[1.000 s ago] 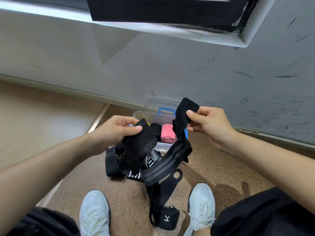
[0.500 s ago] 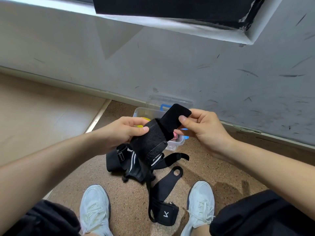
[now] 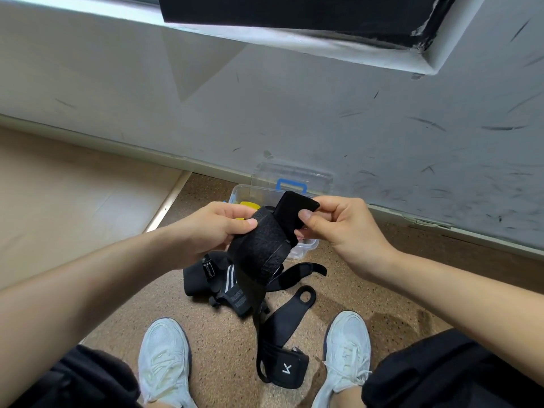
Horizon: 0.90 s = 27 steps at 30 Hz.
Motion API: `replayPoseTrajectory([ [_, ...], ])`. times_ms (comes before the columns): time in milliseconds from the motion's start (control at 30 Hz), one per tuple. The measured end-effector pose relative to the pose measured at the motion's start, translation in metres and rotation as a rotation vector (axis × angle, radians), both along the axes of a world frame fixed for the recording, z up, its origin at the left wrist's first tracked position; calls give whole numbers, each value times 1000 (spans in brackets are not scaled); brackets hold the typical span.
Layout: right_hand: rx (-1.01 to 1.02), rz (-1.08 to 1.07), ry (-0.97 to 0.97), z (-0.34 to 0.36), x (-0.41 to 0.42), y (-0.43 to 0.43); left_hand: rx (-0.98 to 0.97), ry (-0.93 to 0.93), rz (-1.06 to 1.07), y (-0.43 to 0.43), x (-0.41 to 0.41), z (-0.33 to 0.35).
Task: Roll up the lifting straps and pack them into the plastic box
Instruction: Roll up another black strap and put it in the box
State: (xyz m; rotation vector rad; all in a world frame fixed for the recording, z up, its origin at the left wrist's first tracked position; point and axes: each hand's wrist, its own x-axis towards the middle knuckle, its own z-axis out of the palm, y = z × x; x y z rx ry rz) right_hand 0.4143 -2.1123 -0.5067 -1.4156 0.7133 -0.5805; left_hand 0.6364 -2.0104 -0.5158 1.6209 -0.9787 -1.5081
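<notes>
A black lifting strap [image 3: 262, 245], partly wound into a roll, is held up in front of me. My left hand [image 3: 217, 231] grips the roll from the left, thumb on top. My right hand [image 3: 338, 222] pinches the strap's free black end [image 3: 294, 207] between thumb and fingers. Behind the hands stands the clear plastic box [image 3: 306, 248] with its blue-handled lid [image 3: 291, 184] leaning on the wall; something yellow shows inside. A pile of other black straps [image 3: 223, 281] lies on the floor below. One more black strap [image 3: 282, 348] stretches toward my feet.
I squat on a speckled brown floor [image 3: 368, 293] close to a scuffed grey wall [image 3: 294, 113]. My two white shoes, left [image 3: 162, 363] and right [image 3: 347, 354], flank the straps. A lighter beige floor section [image 3: 73, 195] lies to the left.
The strap's long hanging tail has been wound onto the roll. My right hand has drawn the free end closer to the left hand, and only a short tab is left.
</notes>
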Motion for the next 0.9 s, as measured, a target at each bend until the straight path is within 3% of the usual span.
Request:
replayPoseTrajectory([
  [167, -132, 62, 55, -4, 0, 4, 31, 48, 28, -3, -2, -1],
  [400, -609, 112, 216, -13, -2, 11, 39, 198, 54, -4, -4, -1],
  [633, -1014, 232, 279, -20, -2, 4, 3, 175, 85, -1, -11, 6],
  [767, -982, 347, 366, -16, -2, 0, -24, 180, 124, 2, -13, 3],
  [833, -783, 319, 382, -11, -1, 1, -53, 182, 172, 2, -15, 2],
  [900, -544, 146, 352, -9, -1, -1, -87, 176, 229, 2, -20, 1],
])
